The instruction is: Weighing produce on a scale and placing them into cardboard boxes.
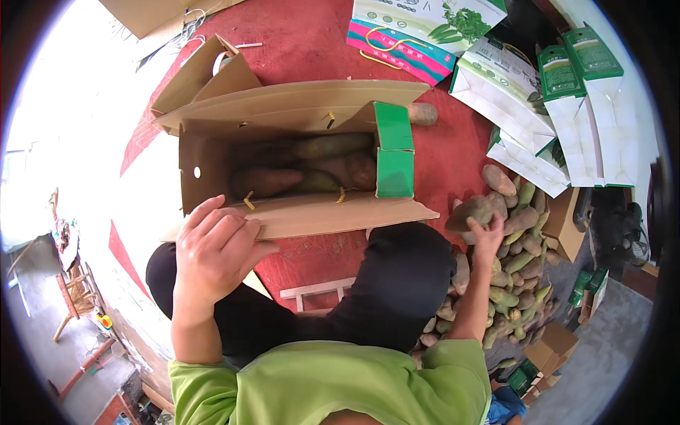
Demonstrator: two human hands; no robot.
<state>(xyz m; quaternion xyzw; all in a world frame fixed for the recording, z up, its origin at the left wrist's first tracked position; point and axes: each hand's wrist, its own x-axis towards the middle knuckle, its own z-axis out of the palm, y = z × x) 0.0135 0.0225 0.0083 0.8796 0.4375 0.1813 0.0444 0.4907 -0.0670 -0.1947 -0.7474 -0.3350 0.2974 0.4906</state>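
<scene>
In front of me lies an open cardboard box (297, 219) with a green end flap (394, 149). Several root vegetables (333, 145) lie inside, some green, some reddish-brown, partly in shadow. My left hand (219, 248) is over the left part of the box's near flap, fingers loosely bent and thumb apart; nothing shows in it. To the right of the box, my right hand (487, 232) grips a large brownish sweet potato (470, 211) at the edge of a heap of roots (520, 276). The heap mixes green radish-like roots with reddish ones.
White-and-green cartons (503, 88) stand at the far right, beside a pink-and-blue box (400, 53). One loose root (423, 114) lies behind the green flap. A tape roll (221, 62) rests in a cardboard piece. A low wooden stool (319, 289) shows between my legs.
</scene>
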